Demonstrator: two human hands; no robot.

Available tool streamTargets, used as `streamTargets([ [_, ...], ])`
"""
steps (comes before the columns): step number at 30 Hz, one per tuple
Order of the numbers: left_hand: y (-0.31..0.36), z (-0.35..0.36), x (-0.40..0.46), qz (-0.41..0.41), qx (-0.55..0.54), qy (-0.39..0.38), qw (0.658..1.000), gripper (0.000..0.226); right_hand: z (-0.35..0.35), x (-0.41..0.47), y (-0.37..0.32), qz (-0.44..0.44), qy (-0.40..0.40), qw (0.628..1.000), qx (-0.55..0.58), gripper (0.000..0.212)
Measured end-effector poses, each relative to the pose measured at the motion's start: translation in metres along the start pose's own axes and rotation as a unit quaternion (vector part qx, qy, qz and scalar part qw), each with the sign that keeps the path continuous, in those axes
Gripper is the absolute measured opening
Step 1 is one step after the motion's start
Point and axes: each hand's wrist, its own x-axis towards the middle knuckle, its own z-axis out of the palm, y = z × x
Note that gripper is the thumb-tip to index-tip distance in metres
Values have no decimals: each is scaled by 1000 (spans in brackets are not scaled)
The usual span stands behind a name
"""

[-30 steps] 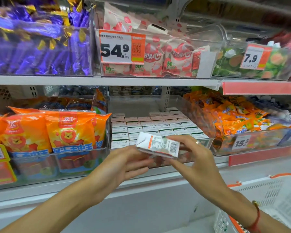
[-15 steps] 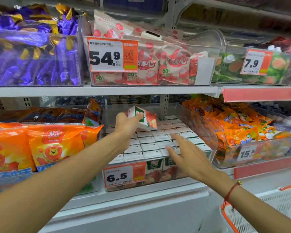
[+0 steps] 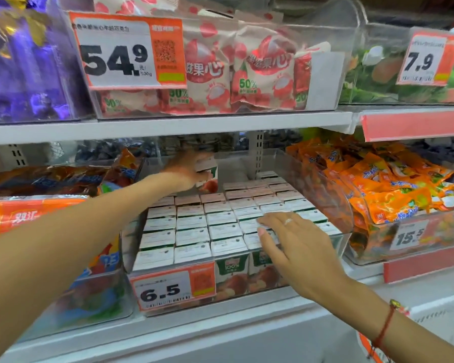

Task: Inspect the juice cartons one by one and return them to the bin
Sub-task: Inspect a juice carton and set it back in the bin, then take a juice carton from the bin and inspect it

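At the bin's back row, we seat a carton.
Left hand pinches it; lower upright. Right hand, fingers spread, steadies front cartons.

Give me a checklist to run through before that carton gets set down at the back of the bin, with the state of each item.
1. Grip on the carton: ok. The left hand holds the juice carton with fingers curled round it.
2. Carton upright: ok, its fruit picture faces forward with the top up.
3. Free slot under it: cannot tell. The hand and carton hide the back left corner of the clear bin.
4. Right hand out of the way: ok. It rests flat on the front right cartons, away from the back row.
5. Neighbouring rows tidy: ok, the tops lie in even rows.
6. Carton clear of the shelf above: ok, it sits below the edge.
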Motion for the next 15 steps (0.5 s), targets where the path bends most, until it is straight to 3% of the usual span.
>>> streamTargets([
  [4, 0, 8, 1, -7, 16, -109, 994, 60, 3, -2, -1, 1, 18, 1000, 13, 62],
  [15, -13, 33, 18, -64, -4, -165, 984, 47, 2, -2, -4, 8, 33, 999, 11, 56],
])
